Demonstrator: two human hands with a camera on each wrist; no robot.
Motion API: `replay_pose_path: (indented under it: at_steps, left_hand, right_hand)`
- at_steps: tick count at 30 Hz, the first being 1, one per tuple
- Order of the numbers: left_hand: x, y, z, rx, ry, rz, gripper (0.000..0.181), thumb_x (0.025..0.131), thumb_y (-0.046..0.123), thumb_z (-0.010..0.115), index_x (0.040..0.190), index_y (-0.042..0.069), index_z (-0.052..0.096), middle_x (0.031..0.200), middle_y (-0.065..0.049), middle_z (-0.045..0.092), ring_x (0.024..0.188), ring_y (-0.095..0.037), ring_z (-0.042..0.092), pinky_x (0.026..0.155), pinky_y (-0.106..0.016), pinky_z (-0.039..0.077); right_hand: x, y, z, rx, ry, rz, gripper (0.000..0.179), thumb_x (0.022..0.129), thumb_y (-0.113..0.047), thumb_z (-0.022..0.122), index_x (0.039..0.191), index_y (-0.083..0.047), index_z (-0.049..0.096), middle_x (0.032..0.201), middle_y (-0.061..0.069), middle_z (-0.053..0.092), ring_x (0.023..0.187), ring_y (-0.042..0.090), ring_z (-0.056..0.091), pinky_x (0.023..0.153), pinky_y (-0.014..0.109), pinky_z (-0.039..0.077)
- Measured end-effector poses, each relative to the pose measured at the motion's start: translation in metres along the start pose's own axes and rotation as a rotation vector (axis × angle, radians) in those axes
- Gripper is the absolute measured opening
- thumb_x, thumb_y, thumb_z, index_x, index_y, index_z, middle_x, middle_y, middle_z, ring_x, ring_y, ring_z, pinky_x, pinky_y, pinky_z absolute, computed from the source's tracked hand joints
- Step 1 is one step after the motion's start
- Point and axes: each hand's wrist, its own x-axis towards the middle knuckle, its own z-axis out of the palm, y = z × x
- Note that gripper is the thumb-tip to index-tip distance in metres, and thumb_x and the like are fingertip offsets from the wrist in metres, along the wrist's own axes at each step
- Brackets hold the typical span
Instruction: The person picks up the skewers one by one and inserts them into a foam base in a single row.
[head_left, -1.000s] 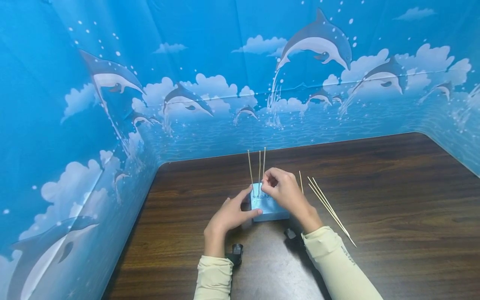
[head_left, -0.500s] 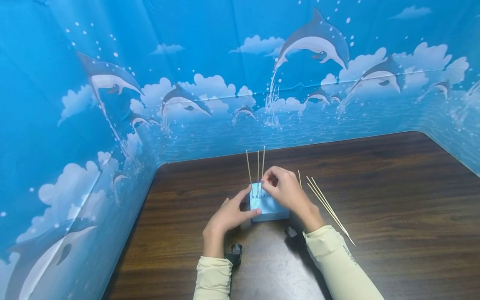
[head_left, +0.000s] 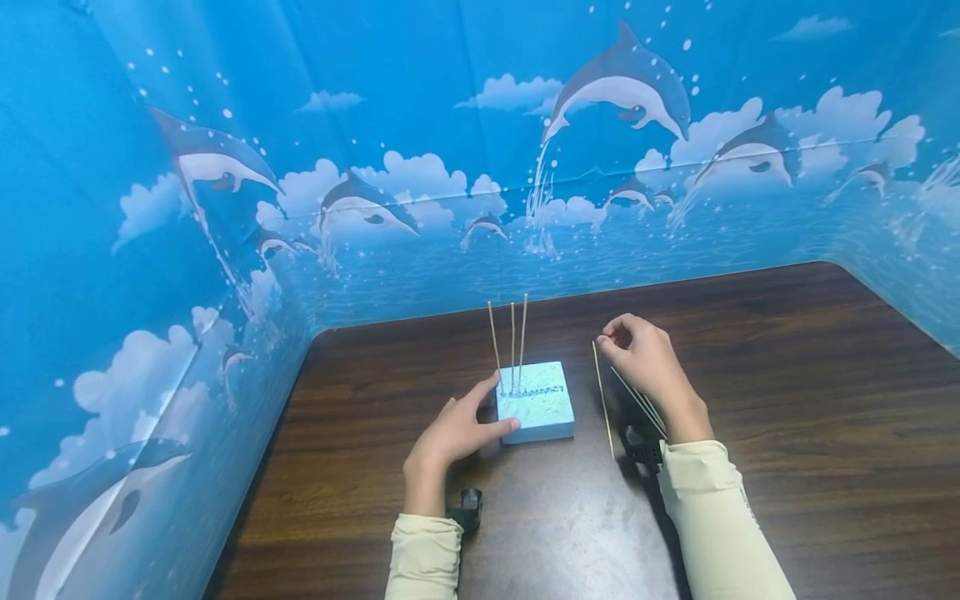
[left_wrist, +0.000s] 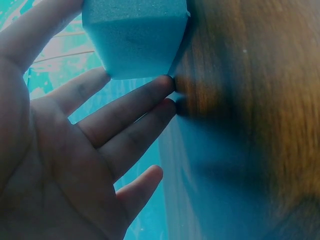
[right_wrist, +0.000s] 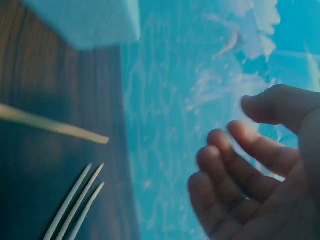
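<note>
A light blue foam block (head_left: 540,414) lies on the table with a row of small holes across its top. Three thin wooden sticks (head_left: 523,333) stand in its left part, the leftmost leaning slightly. My left hand (head_left: 453,435) holds the block's left side, thumb at the front corner and index finger at the back. To the right, my right hand (head_left: 654,371) hovers above loose sticks, holding nothing; its fingers (right_wrist: 215,165) are loosely bent and apart from the thumb. One loose stick (head_left: 604,408) lies between block and hand; three more (right_wrist: 75,202) lie close together beyond it, partly hidden in the head view.
The dark wood-grain table (head_left: 375,392) is bordered at the back and left by a blue curtain (head_left: 420,275) printed with dolphins. Black wrist cameras (head_left: 470,507) sit under both wrists.
My right hand has left the stick standing in the block and moved right, over the loose sticks. The left hand and the three standing sticks keep their places.
</note>
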Motion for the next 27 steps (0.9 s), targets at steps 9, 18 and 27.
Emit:
replay_pose_path:
  at_steps: [9,18,27]
  left_hand:
    - [0.000,-0.002,0.001,-0.008,-0.006,0.000,0.086,0.084,0.058,0.071,0.156,0.033,0.031,0.158,-0.008,0.037,0.147,-0.049,0.017,0.110,-0.073,0.022]
    - [-0.001,-0.002,0.000,-0.013,-0.007,0.001,0.086,0.084,0.058,0.070,0.156,0.033,0.031,0.159,-0.007,0.036,0.148,-0.049,0.016,0.110,-0.073,0.021]
    - [-0.002,0.000,-0.001,-0.012,-0.008,-0.002,0.085,0.085,0.058,0.070,0.156,0.033,0.030,0.160,-0.006,0.033,0.148,-0.048,0.014,0.110,-0.073,0.019]
  right_hand:
    - [0.002,0.021,0.015,-0.122,-0.115,0.119,0.024,0.094,-0.015,0.060,0.105,0.005,0.066,0.097,0.019,0.068,0.085,0.030,0.062,0.076,0.048,0.051]
    - [-0.001,0.024,0.028,-0.226,-0.225,0.222,0.029,0.090,-0.028,0.069,0.069,-0.011,0.058,0.070,0.002,0.056,0.065,0.020,0.052,0.058,0.035,0.042]
    - [-0.001,0.020,0.031,-0.285,-0.211,0.277,0.033,0.087,-0.020,0.066,0.059,-0.013,0.049,0.062,0.003,0.051,0.061,0.022,0.049,0.055,0.037,0.040]
